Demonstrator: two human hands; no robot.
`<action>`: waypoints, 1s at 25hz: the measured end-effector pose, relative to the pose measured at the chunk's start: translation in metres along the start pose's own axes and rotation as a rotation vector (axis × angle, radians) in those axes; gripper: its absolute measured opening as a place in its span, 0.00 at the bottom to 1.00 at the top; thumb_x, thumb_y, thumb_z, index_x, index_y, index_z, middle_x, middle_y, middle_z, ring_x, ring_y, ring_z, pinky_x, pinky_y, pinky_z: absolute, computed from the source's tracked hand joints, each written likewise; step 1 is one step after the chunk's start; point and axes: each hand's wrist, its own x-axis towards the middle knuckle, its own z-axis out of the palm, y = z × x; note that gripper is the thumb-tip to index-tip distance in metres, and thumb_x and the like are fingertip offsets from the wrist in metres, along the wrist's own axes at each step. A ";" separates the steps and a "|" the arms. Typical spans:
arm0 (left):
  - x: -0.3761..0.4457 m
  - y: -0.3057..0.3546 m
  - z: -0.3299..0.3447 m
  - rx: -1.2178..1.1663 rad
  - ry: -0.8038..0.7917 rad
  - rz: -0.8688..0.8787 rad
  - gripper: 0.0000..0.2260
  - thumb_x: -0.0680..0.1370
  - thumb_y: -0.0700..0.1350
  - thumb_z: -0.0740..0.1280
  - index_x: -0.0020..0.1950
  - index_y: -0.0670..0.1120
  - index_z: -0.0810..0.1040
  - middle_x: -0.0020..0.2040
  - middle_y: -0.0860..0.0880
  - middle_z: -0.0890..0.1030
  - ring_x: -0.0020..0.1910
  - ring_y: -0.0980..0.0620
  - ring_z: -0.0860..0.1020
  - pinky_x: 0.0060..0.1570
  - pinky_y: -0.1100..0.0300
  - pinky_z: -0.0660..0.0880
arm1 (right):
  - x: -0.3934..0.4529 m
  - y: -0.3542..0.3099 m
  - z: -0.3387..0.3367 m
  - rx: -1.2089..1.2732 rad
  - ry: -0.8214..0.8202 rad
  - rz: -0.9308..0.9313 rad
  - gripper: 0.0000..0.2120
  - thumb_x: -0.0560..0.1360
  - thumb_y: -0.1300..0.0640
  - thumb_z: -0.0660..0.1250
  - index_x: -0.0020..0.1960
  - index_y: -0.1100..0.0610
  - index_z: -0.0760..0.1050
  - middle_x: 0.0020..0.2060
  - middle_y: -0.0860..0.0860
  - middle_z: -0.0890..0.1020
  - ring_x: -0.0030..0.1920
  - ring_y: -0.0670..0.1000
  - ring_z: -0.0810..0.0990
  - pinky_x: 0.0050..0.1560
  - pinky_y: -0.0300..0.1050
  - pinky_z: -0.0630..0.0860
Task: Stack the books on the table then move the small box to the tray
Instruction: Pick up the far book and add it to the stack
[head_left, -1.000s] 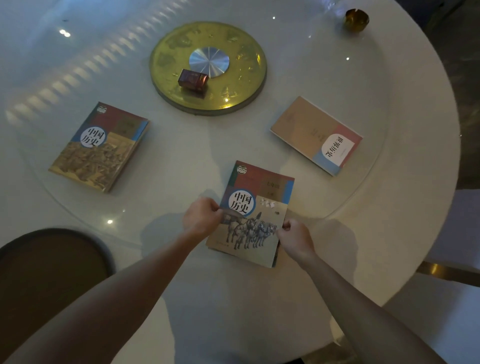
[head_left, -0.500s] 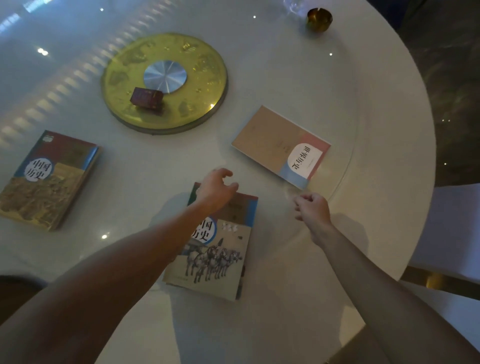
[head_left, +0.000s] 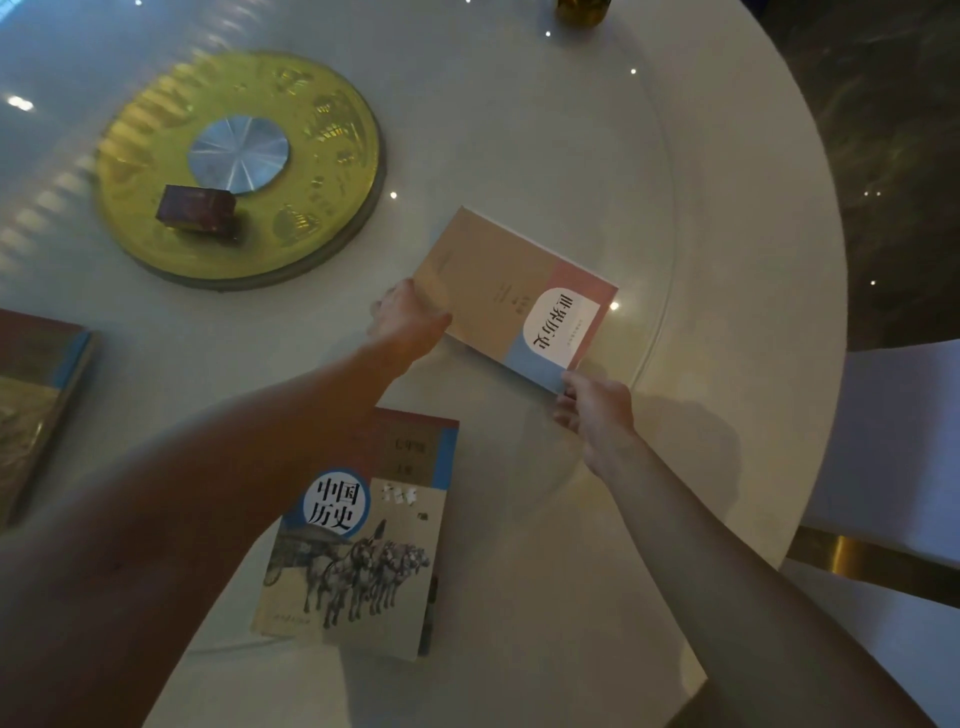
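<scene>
- While the horse-cover book (head_left: 358, 540) lies flat at the near edge of the table (head_left: 727, 260), the pink-and-tan book (head_left: 519, 296) is gripped at two corners: the left hand (head_left: 410, 325) is closed over its near-left corner and the right hand (head_left: 592, 405) is pinched on its near-right corner.
- A second ago both hands were seen on the horse-cover book; half a second ago they were spread in mid-reach, fingers loose. That book has since been let go, and the second one has been taken up.
- The pink-and-tan book is judged to be next for the pile, the horse-cover book serving as its base.
- A third book (head_left: 36, 410) is seen at the far left edge of the view, well apart from the others and not yet gathered.
- The small box (head_left: 197, 213) rests on the gold disc (head_left: 322, 156) at the table's centre, untouched; its move is judged to be some way off.
- The tray is not in view at this moment.
</scene>
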 end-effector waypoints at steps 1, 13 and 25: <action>0.000 0.002 0.000 0.053 0.025 -0.008 0.30 0.75 0.52 0.71 0.73 0.43 0.68 0.70 0.41 0.72 0.70 0.39 0.68 0.68 0.47 0.68 | 0.002 0.001 0.000 -0.014 0.002 0.004 0.03 0.74 0.62 0.70 0.45 0.55 0.81 0.35 0.53 0.78 0.35 0.51 0.75 0.41 0.49 0.79; -0.029 -0.015 -0.026 -0.711 -0.255 -0.229 0.09 0.75 0.37 0.66 0.54 0.38 0.74 0.51 0.40 0.81 0.46 0.44 0.84 0.40 0.54 0.84 | -0.002 0.014 -0.006 0.055 0.087 0.018 0.14 0.69 0.64 0.71 0.55 0.60 0.79 0.53 0.59 0.86 0.45 0.57 0.84 0.41 0.50 0.78; -0.120 -0.075 -0.073 -1.334 -0.603 -0.043 0.17 0.73 0.33 0.72 0.61 0.39 0.74 0.63 0.35 0.79 0.61 0.36 0.80 0.66 0.41 0.74 | -0.101 0.007 0.039 0.609 -0.373 0.178 0.09 0.80 0.62 0.67 0.60 0.58 0.77 0.52 0.62 0.84 0.53 0.60 0.84 0.64 0.62 0.78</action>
